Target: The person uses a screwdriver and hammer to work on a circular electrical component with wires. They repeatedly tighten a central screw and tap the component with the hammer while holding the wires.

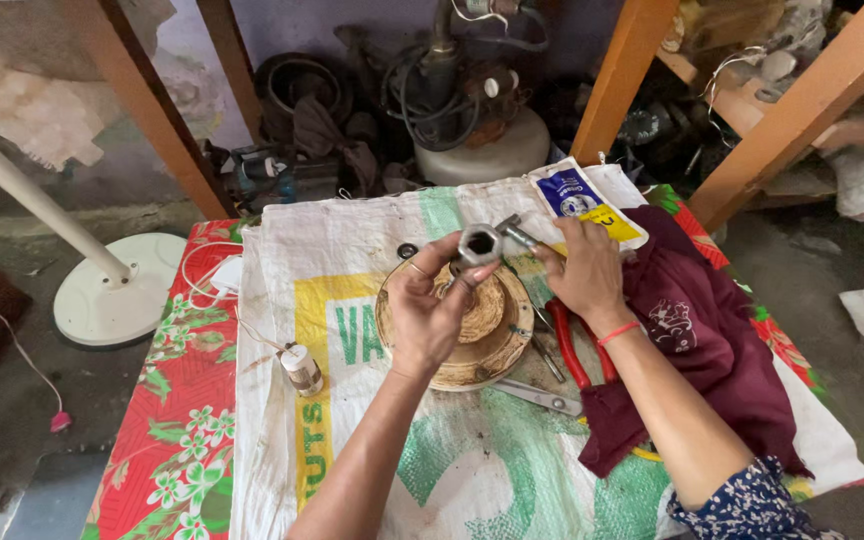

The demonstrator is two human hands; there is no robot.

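Hex socket (479, 244) is what's getting handled, a chunky grey steel piece with a six-sided opening facing up at the camera. The left hand (430, 312) is pinching it between thumb and fingertips, held up in the air just above a round metal disc part (472, 322) with a ribbed coppery centre that's sitting on the table (192, 400).

The right hand (584, 272) is closing around a slim metal tool (518, 234), looks like a driver or extension bar, whose end is sitting right up against the side of the socket. Can't tell if it's actually plugged in or just touching.

Handling-wise, I'm guessing the socket is solid steel, so dense for its bulk, totally rigid, nothing fragile about it. Probably a bit slick if there's oil on it, and this looks like an oily sort of workshop. The flat outer sides seem like the best place to grip it, which is roughly where the fingers are sitting now.

Just below the right hand, red-handled pliers (574, 345) are lying next to a maroon cloth (702, 330). Off to the outside of the left wrist, a small bottle (302, 368) is standing on the printed sack (352, 260) covering the table.
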